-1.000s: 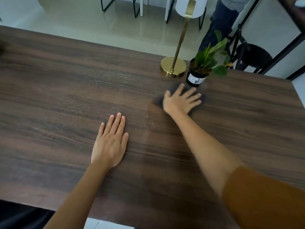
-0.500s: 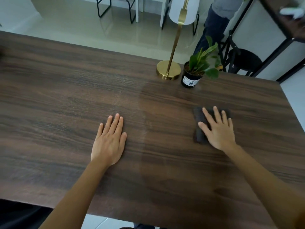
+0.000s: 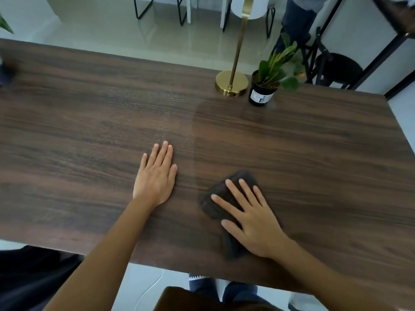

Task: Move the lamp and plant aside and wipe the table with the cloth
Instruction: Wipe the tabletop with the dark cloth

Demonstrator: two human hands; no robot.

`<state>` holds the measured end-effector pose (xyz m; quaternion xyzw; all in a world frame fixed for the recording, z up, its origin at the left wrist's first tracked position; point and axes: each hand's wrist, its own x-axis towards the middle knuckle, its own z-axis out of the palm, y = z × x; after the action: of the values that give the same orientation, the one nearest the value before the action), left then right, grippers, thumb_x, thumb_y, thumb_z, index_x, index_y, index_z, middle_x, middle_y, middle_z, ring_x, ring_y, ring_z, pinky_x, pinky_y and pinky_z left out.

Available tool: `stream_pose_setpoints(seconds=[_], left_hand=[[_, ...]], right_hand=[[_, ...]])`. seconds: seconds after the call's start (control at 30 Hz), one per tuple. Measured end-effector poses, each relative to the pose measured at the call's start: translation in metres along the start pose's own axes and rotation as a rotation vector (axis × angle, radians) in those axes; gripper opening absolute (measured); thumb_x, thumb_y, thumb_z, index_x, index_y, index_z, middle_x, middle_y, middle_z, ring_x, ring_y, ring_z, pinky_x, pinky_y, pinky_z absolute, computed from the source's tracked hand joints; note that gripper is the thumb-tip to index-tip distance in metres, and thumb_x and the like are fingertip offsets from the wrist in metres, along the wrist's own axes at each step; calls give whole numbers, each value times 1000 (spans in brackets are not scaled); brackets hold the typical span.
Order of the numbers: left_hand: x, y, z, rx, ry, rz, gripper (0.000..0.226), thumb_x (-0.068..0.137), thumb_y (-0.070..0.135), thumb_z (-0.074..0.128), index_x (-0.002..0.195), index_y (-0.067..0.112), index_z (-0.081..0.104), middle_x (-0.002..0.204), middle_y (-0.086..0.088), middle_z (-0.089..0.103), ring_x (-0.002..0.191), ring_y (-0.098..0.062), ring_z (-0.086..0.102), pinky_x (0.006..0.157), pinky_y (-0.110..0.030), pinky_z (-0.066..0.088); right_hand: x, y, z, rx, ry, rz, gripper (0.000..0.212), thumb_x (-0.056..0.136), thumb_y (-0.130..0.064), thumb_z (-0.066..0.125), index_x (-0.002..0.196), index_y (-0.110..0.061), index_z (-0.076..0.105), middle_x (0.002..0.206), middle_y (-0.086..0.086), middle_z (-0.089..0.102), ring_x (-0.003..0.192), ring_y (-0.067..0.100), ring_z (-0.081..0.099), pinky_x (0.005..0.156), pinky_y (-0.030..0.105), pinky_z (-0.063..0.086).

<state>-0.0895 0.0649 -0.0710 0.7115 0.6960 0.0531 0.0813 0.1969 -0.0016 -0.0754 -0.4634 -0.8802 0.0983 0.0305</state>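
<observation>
A dark grey cloth (image 3: 221, 198) lies on the dark wooden table (image 3: 89, 122) near its front edge, right of centre. My right hand (image 3: 249, 218) presses flat on the cloth with fingers spread. My left hand (image 3: 157, 176) rests flat on the bare wood, palm down, a little left of the cloth. At the far edge stand the lamp (image 3: 232, 83), with a round gold base and thin gold stem, and the small green plant (image 3: 263, 90) in a black pot, side by side. A damp, darker patch spreads from the plant toward the cloth.
Another person's legs (image 3: 292, 21) stand beyond the table's far edge. A black stool (image 3: 336, 68) and black metal frame are at the far right. Chair legs (image 3: 161, 7) stand on the pale floor behind. A blurred dark object (image 3: 6, 72) sits at the table's left edge.
My right hand has swept the cloth from just in front of the plant out to the right, then back toward the front edge. My left hand stayed flat in place.
</observation>
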Motion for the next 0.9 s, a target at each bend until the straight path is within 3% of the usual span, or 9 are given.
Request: stream_pose_setpoints(seconds=[0.13,0.27,0.33,0.47,0.53,0.6,0.67,0.8,0.9], left_hand=[[-1,3,0,-31,-12,-11,58,99,39,15,152,16,7,162,1,2,148,-19,-5,119,-44,0],[-31,12,4,-190,66,0,51,101,27,31,149,12,25,160,-3,17,149,-21,7,118,-43,4],[-46,13,4,-316,191,-20,45,99,15,36,143,6,38,155,-8,32,146,-22,21,119,-37,9],[-44,14,-13,-623,342,-202,37,95,1,44,131,-2,52,140,-17,51,133,-28,44,115,-33,26],[-41,18,-17,-634,312,-194,37,95,2,44,131,-2,53,139,-19,51,133,-30,44,116,-42,26],[-41,20,-17,-608,253,-201,37,97,6,43,133,0,51,142,-19,49,136,-31,39,117,-49,22],[-40,26,-17,-580,200,-232,40,99,12,40,138,1,46,146,-19,43,140,-31,33,119,-48,15],[-47,84,-5,-431,149,-87,48,100,22,36,145,4,34,155,-13,29,147,-27,17,118,-51,9],[-62,143,10,-313,108,19,54,100,33,32,148,9,27,160,-8,17,148,-23,7,117,-51,7]], right_hand=[[-17,77,-27,-30,-51,192,60,94,-72,14,150,-55,4,165,-12,-7,152,27,-2,121,47,1],[94,105,-46,18,-5,693,72,88,-77,13,153,-47,2,166,4,-6,150,39,-5,119,59,1],[143,88,-48,64,-63,786,72,90,-75,12,154,-44,-2,165,7,-10,149,42,-10,117,61,-4],[119,-16,-12,29,-31,423,65,94,-66,20,154,-45,6,166,8,-2,149,41,-4,117,62,-4],[64,-66,5,29,46,209,63,94,-62,29,153,-44,19,165,9,10,149,41,7,118,62,2],[13,-81,14,34,69,54,59,96,-58,34,152,-45,23,165,5,15,150,37,10,119,59,2],[-38,-57,13,20,78,47,56,98,-58,31,152,-49,17,166,-2,10,152,30,4,120,54,0],[-159,43,-8,-30,121,413,58,95,-67,20,151,-51,14,165,-4,14,150,31,16,118,56,20],[-213,137,-35,-54,46,844,71,85,-79,7,151,-52,5,165,1,12,149,36,15,118,57,17]])
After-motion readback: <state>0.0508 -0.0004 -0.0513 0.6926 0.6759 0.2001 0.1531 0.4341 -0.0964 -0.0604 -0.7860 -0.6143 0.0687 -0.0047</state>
